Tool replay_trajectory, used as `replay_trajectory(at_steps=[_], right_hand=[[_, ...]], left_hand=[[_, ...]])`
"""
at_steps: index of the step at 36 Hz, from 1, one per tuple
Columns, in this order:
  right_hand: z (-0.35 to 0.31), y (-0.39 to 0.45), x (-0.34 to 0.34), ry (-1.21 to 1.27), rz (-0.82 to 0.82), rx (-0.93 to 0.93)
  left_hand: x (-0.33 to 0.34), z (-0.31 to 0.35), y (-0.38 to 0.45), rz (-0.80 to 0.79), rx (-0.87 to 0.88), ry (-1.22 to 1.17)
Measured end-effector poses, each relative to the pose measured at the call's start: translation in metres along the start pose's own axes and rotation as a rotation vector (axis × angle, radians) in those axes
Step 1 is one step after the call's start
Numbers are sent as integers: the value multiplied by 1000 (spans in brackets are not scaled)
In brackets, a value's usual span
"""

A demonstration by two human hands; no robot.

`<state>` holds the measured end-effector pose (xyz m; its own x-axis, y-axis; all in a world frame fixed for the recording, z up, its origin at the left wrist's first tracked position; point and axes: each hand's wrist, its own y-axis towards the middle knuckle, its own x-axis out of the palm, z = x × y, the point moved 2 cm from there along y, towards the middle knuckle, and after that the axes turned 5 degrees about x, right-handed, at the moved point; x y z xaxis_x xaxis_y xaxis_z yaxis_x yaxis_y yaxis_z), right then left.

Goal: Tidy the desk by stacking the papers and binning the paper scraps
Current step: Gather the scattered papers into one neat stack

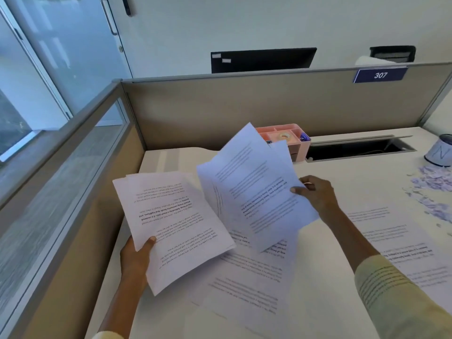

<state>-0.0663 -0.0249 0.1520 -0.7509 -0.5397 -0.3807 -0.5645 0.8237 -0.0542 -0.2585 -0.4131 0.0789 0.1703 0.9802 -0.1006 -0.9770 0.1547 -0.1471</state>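
My left hand (135, 255) grips a small stack of printed papers (171, 223) by its near left corner, lifted above the white desk (325, 245). My right hand (315, 194) pinches a few more printed sheets (254, 192) at their right edge, raised and fanned just right of the left stack. More printed sheets (249, 285) lie loose on the desk beneath both hands, and others (401, 243) lie flat at the right under my right forearm. A scatter of pale paper scraps (433, 189) covers the desk at the far right.
A pink desk organiser (286, 138) with tape stands at the back against the beige partition (244, 106). An open cable slot (357, 149) lies right of it. A white cup (440, 151) stands at the far right edge. A glass side panel (61, 155) bounds the left.
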Motion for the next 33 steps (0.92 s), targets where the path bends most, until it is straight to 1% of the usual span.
replay_trajectory(at_steps=[3,6,9,16,22,27,29,33], right_hand=[[-29,4,-15,-21,-33,-79],[-54,6,-26,17,-32,-134],[-75,6,-34,67,-52,-179],[-114,0,-37,102,-76,-307],[-134,2,-34,117,-98,-349],[-156,-4,-32,115,-133,-388],[-162,-6,-32,95,-154,-377],[-173,-14,-31,138,-224,-397]], left_hand=[[0,10,3,28,62,5],[0,22,5,55,103,-1],[0,32,6,81,135,42],[3,47,2,112,188,95],[9,54,0,109,229,102],[16,56,0,91,208,46],[19,52,1,77,190,15],[21,35,-1,25,85,-2]])
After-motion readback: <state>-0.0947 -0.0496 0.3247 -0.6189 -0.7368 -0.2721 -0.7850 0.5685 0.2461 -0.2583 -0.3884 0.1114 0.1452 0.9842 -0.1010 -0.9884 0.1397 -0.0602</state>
